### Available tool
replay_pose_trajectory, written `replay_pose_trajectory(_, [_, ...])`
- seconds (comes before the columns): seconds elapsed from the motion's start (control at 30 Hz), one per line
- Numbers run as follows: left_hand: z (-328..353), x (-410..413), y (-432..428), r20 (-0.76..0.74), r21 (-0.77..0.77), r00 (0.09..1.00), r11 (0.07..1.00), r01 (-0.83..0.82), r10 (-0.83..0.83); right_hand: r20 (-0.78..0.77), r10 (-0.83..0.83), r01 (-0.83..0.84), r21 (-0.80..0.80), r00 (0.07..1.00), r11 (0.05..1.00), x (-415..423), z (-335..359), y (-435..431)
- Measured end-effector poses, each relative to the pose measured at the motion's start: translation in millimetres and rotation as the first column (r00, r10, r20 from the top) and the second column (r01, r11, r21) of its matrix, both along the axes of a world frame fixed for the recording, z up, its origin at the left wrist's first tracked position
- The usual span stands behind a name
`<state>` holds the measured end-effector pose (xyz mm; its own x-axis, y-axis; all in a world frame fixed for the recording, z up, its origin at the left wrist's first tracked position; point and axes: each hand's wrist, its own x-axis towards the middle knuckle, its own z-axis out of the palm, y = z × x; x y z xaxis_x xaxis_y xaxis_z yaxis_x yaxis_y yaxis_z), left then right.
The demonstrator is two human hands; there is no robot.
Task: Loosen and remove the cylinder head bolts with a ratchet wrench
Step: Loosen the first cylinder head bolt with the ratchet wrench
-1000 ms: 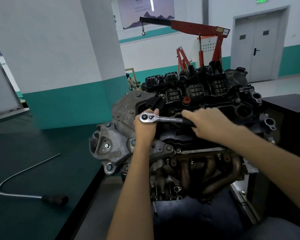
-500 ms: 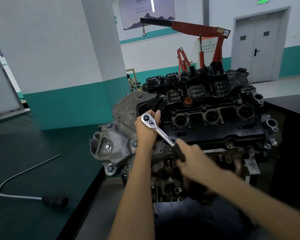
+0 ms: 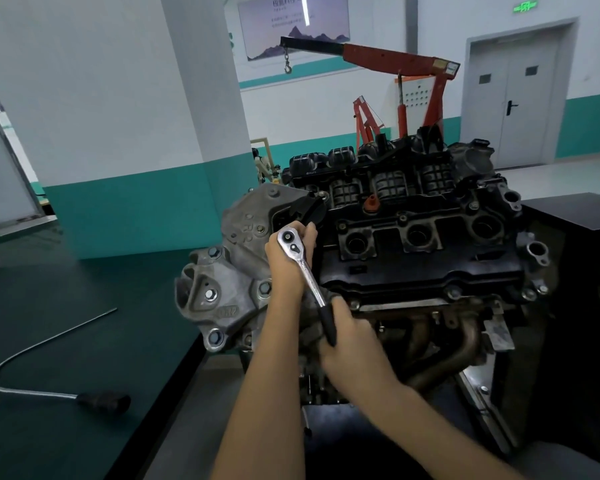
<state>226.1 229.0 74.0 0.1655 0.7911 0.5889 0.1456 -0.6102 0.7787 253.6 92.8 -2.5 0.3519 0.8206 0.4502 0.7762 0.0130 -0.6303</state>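
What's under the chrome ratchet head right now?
Only the left hand shows under the head of the chrome ratchet wrench, fingers curled beneath it. Any socket or bolt is covered by that hand.

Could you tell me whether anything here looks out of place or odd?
Only the bent rod with a black handle, lying loose on the green bench left of the engine; nothing looks spilled or broken.

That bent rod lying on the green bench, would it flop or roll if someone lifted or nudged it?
The rod looks like thin metal holding its curve, so probably stiff. Its bend lies flat on the bench, so rolling seems unlikely.
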Motion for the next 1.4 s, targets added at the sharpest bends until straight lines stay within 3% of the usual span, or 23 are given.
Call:
replay_pose_trajectory(0.1, [-0.5, -2.6, -1.2, -0.001, 0.026, 1.0, 1.0, -0.006, 0.006, -0.138, -0.027, 0.035, 0.056, 0.99, 0.998, -28.0, -10.2, 11.0])
replay_pose_trajectory(0.2, [-0.1, -3.0, -0.7, 0.014, -0.007, 0.999, 0.999, 0.035, -0.035, -0.049, 0.005, -0.005, -0.015, 0.999, 1.0, -1.6, 1.0, 2.5])
replay_pose_trajectory(0.3, [0.0, -3.4, 1.0, -0.01, -0.031, 0.994, 0.994, 0.105, -0.106, 0.226, 0.067, -0.04, -0.123, 0.972, 0.992, 60.7, 38.2, -11.8])
replay_pose_trajectory(0.4, [4.2, -3.5, 0.4, -0.083, -0.01, 0.992, 0.995, 0.097, -0.097, 0.628, 0.043, 0.083, -0.171, 0.777, 0.982, 114.3, 96.2, -8.2])
replay_pose_trajectory(0.47, [5.1, -3.6, -0.9, -0.101, 0.025, 0.993, 0.997, 0.071, -0.068, 0.754, 0.019, 0.121, -0.13, 0.656, 0.984, 124.1, 116.8, 0.1])
replay_pose_trajectory(0.5, [4.7, -3.4, -1.0, -0.097, 0.028, 0.994, 0.998, 0.057, -0.054, 0.768, -0.001, 0.13, -0.106, 0.641, 0.986, 123.0, 116.9, 2.0])
replay_pose_trajectory(0.6, [1.9, -2.0, -0.2, -0.058, -0.016, 0.996, 0.998, 0.061, -0.062, 0.659, -0.086, 0.152, -0.043, 0.747, 0.987, 101.2, 78.0, -6.0])
replay_pose_trajectory(0.7, [1.4, -1.6, 0.3, -0.056, -0.01, 0.995, 0.997, 0.077, -0.077, 0.241, -0.034, 0.047, -0.052, 0.97, 0.998, 53.4, 26.2, -13.9])
replay_pose_trajectory(0.77, [1.2, -1.6, 0.1, -0.044, -0.007, 0.996, 0.997, 0.073, -0.073, 0.052, -0.013, 0.014, -0.028, 0.999, 0.999, 17.3, 6.0, -6.5])
replay_pose_trajectory(0.93, [0.9, -4.6, -1.0, -0.028, 0.008, 0.997, 0.997, 0.072, -0.071, -0.106, -0.025, 0.029, 0.038, 0.994, 0.999, -16.4, -6.1, 6.5])
replay_pose_trajectory(1.1, [2.6, -4.7, 0.9, -0.088, -0.029, 0.99, 0.994, 0.109, -0.111, 0.218, 0.065, -0.041, -0.112, 0.974, 0.993, 67.6, 40.0, -12.2])
replay_pose_trajectory(1.17, [6.5, -4.7, -0.5, -0.115, -0.023, 0.987, 0.994, 0.11, -0.112, 0.486, 0.053, 0.028, -0.157, 0.873, 0.987, 104.1, 77.8, -9.6])
replay_pose_trajectory(1.27, [6.8, -5.5, -2.0, -0.086, -0.005, 0.991, 0.994, 0.107, -0.107, 0.778, 0.022, 0.113, -0.119, 0.628, 0.987, 126.2, 120.0, 3.1])
replay_pose_trajectory(1.33, [4.0, -5.2, -1.0, -0.049, -0.028, 0.994, 0.995, 0.094, -0.095, 0.805, -0.027, 0.136, -0.067, 0.593, 0.989, 121.8, 118.7, 2.9])
replay_pose_trajectory(1.4, [1.7, -3.4, 1.4, -0.056, -0.035, 0.995, 0.996, 0.079, -0.081, 0.709, -0.071, 0.148, -0.048, 0.702, 0.988, 104.8, 90.2, -6.0])
